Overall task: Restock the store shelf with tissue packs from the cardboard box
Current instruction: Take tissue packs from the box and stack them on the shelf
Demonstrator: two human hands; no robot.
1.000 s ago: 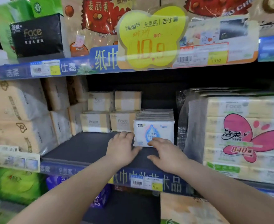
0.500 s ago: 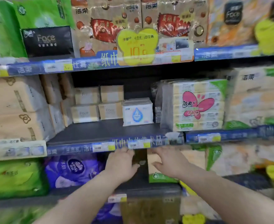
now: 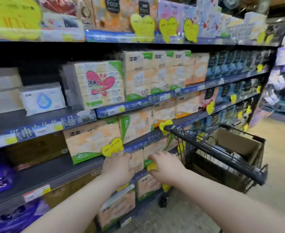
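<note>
White tissue packs with a blue drop (image 3: 42, 98) stand stacked on the dark middle shelf (image 3: 37, 121) at the left. The open cardboard box (image 3: 235, 145) sits inside a black wire shopping cart (image 3: 210, 152) at the right. Its contents are blurred. My left hand (image 3: 117, 167) and my right hand (image 3: 166, 165) hover side by side in front of a lower shelf, left of the cart. Both are empty with fingers loosely spread.
Large orange and green tissue bundles (image 3: 93, 143) fill the lower shelves, with yellow heart-shaped price tags (image 3: 112, 147) on the shelf edges. A pink-butterfly bundle (image 3: 99, 83) stands right of the white packs. Dark packs (image 3: 235, 64) line the far right. The aisle floor (image 3: 276, 165) lies beyond the cart.
Both hands have let go of the white packs on the shelf and dropped down and away. My view has swung right, bringing the cart and the box into sight.
</note>
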